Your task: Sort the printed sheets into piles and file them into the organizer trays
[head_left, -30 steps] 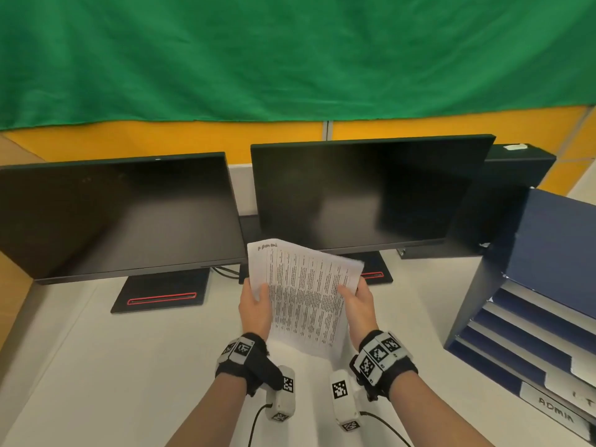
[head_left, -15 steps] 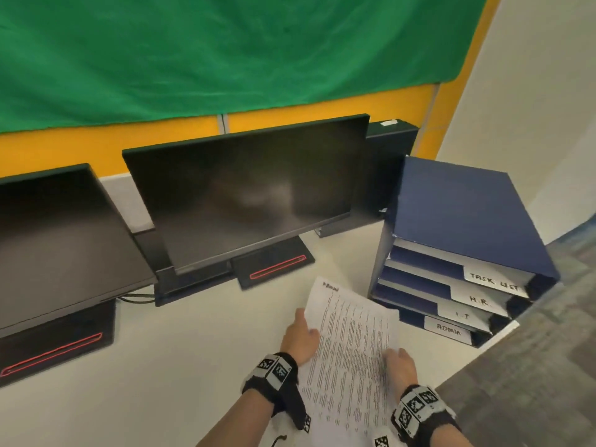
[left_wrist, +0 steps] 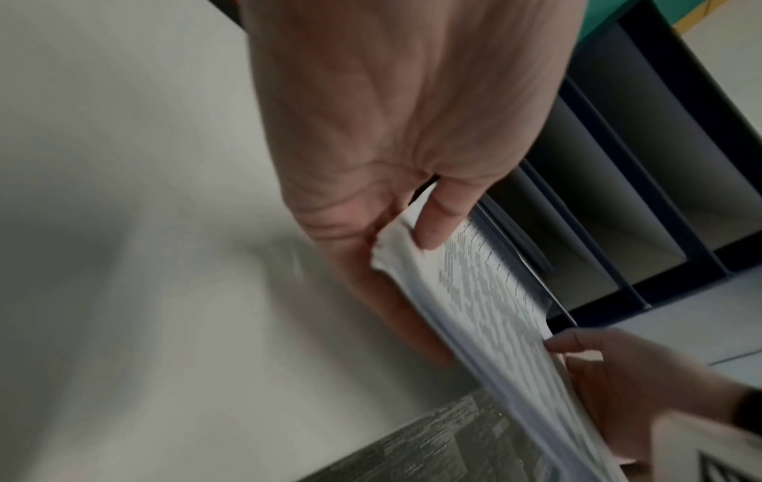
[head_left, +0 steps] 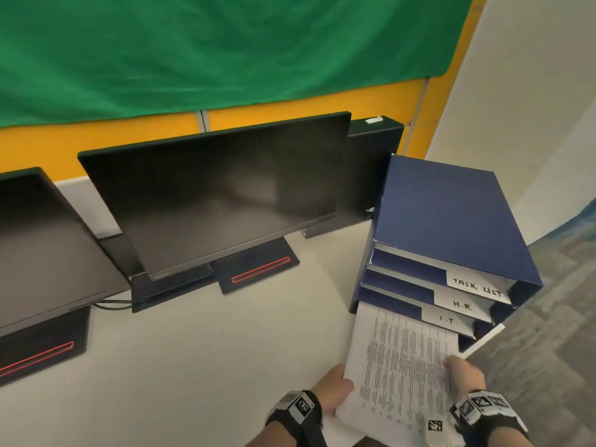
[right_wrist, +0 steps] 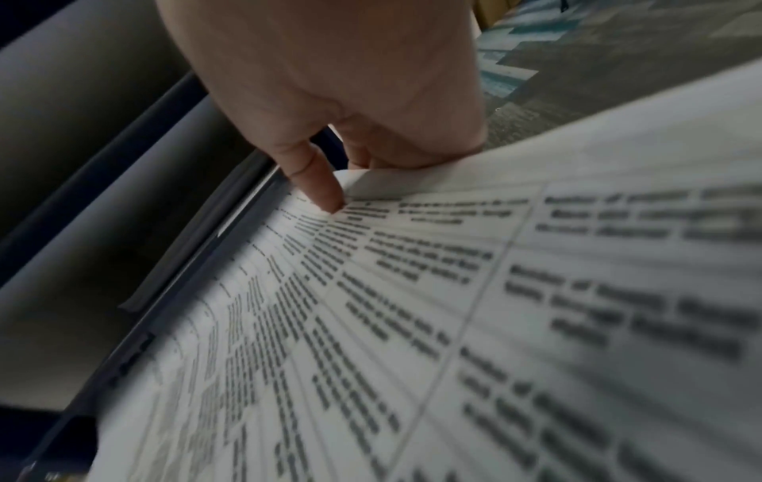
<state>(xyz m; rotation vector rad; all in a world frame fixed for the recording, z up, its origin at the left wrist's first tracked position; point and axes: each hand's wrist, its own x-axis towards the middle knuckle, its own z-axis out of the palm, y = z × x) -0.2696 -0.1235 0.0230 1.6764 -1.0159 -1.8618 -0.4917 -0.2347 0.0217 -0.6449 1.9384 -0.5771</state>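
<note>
A thin stack of printed sheets (head_left: 400, 366) is held by both hands, its far edge inside the lowest slot of the blue organizer (head_left: 445, 214), under the tray labelled I.T (head_left: 446, 321). My left hand (head_left: 333, 387) pinches the stack's left edge, thumb on top (left_wrist: 437, 215). My right hand (head_left: 464, 371) grips the right edge, thumb pressing on the print (right_wrist: 321, 186). The sheets (right_wrist: 412, 309) fill the right wrist view. Trays labelled TASK LIST (head_left: 477, 287) and H.R (head_left: 462, 306) sit above.
Two dark monitors (head_left: 219, 195) (head_left: 38, 246) stand on the white desk (head_left: 193, 366) to the left of the organizer. A black box (head_left: 371, 175) stands behind it. The desk's right edge and grey carpet (head_left: 548, 333) lie right beside the organizer.
The view swung right from the monitors to the organizer. Both hands carried the sheets from mid-desk to the right and pushed their far edge into the lowest slot.
</note>
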